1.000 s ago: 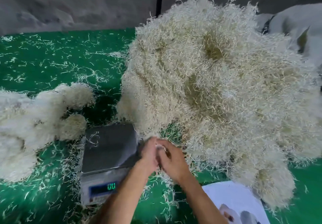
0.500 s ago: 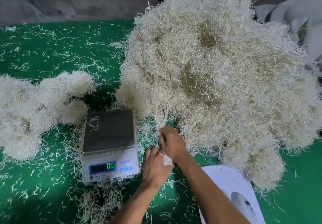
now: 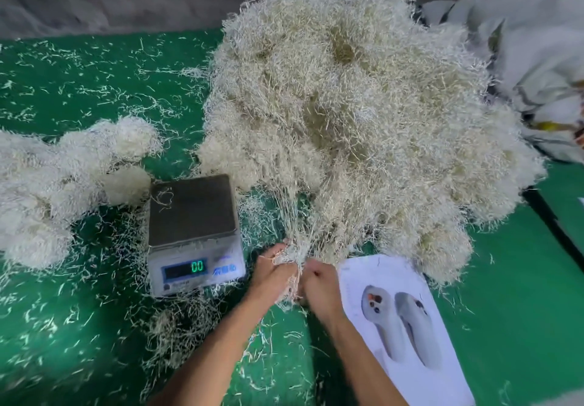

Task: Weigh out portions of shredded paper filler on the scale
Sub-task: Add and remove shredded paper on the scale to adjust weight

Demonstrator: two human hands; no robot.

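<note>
- Side by side, the left hand [image 3: 272,274] and right hand [image 3: 320,284] each close their grip on a tuft of shredded paper [image 3: 292,260] drawn from the front edge of the big pile [image 3: 347,114].
- Just left of the hands, the scale [image 3: 192,231] sits on the green bench [image 3: 79,326], display reading 00, a few stray strands on its platform.
- Finished clumps [image 3: 57,178] lie left of the scale; a printed sheet [image 3: 407,326] lies right of the hands.

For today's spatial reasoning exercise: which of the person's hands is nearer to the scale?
Left. The left hand grips a tuft of shredded paper just beside the scale's front right corner; the right hand also holds the tuft, farther right, beside the printed sheet.
</note>
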